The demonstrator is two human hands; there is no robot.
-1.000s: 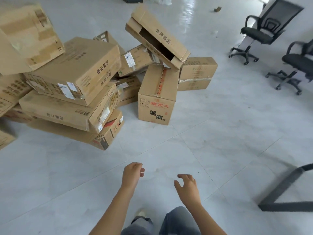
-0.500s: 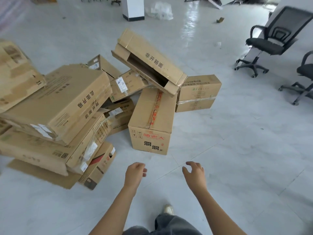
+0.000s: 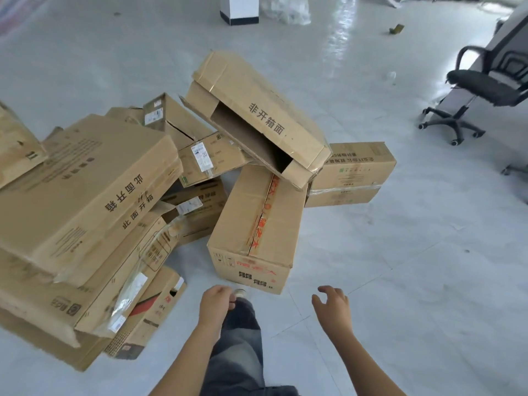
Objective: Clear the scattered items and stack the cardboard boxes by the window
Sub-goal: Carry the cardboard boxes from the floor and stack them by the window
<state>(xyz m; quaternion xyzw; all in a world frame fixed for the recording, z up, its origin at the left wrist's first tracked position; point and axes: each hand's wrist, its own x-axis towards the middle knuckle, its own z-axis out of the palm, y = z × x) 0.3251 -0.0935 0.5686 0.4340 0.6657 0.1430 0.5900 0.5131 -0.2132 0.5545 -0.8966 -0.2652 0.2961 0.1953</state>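
Note:
A heap of cardboard boxes lies on the pale tiled floor. Nearest me is a long box with red tape (image 3: 258,224), its end face just ahead of my hands. A flat box, open at one side (image 3: 257,115), leans tilted on top of it. Behind it to the right sits a small taped box (image 3: 351,174). On the left, large flat boxes (image 3: 80,195) are piled on one another. My left hand (image 3: 215,305) and my right hand (image 3: 333,308) hover empty, fingers loosely curled, a short way before the long box.
Black office chairs (image 3: 485,87) stand at the right. A white pillar base (image 3: 239,8) and a crumpled plastic bag (image 3: 288,10) are at the far end, with a small scrap (image 3: 396,29) on the floor. My leg and shoe show below my hands.
I have stepped closer to the heap, so the boxes fill more of the view. Both hands stay empty and are now nearer the long box's end.

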